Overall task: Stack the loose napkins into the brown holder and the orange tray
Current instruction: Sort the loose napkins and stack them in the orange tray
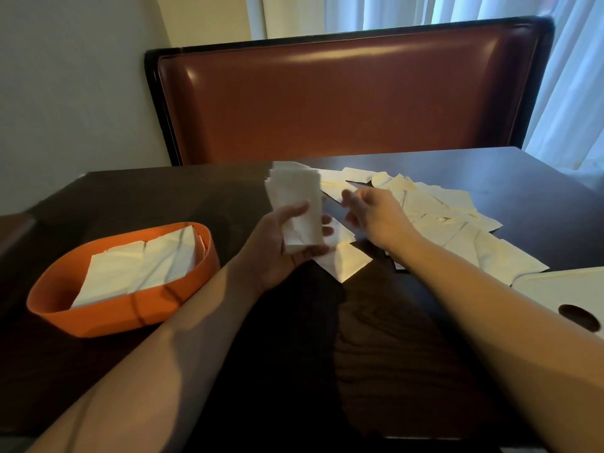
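My left hand [287, 246] grips an upright stack of white napkins [295, 199] above the middle of the dark table. My right hand [372, 214] hovers just right of the stack, fingers loosely curled and blurred, over the loose napkins [434, 217] spread across the table's right half. The orange tray [108, 318] sits at the left with folded napkins [140, 269] lying inside it. No brown holder is in view.
A white board with a round hole [568, 299] lies at the right edge. A brown padded bench back [343, 96] stands behind the dark wooden table [376, 354]. Curtains hang at the upper right.
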{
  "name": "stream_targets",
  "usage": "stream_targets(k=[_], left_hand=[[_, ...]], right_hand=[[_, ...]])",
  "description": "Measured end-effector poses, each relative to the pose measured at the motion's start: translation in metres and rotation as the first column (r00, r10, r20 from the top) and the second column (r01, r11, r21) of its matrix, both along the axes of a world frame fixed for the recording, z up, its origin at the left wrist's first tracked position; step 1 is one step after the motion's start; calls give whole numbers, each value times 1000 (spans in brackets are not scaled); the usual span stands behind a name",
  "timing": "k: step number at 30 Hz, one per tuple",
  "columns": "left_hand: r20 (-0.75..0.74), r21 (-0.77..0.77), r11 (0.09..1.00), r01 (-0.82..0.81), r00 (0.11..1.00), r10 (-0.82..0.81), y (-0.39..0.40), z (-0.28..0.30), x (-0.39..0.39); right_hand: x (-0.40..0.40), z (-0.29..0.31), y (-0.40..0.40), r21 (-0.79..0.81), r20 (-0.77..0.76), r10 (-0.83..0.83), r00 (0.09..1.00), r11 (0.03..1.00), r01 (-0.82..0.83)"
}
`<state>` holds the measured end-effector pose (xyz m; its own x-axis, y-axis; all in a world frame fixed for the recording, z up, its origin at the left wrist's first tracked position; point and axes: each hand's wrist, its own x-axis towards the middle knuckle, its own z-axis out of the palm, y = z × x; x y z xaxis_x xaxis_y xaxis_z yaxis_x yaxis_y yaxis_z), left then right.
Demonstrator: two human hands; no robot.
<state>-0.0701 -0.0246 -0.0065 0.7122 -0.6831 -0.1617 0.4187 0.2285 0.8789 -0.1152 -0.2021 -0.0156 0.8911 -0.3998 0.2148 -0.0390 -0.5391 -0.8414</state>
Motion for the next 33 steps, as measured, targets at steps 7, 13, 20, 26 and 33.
stream_targets(k=[7, 13, 20, 26, 33], left_hand=[[22, -2, 929, -370, 929, 370, -3, -5, 13], [42, 6, 931, -366, 930, 365, -4, -6, 13], [-18, 9, 943, -331, 943, 331, -7, -6, 15], [-32, -7, 981, -196, 980, 196, -5, 1, 10], [37, -45, 987, 153, 988, -151, 0, -1, 1]], right_hand=[[12, -11, 7, -445, -344, -186, 920, 896, 15], [7, -8, 8, -234, -280, -52, 958, 972, -15], [2, 5, -2, 184, 210, -150, 966, 977, 111], [-13, 22, 2, 670, 344, 297, 891, 586, -455], [-8, 17, 22, 573, 357, 119, 927, 756, -318]])
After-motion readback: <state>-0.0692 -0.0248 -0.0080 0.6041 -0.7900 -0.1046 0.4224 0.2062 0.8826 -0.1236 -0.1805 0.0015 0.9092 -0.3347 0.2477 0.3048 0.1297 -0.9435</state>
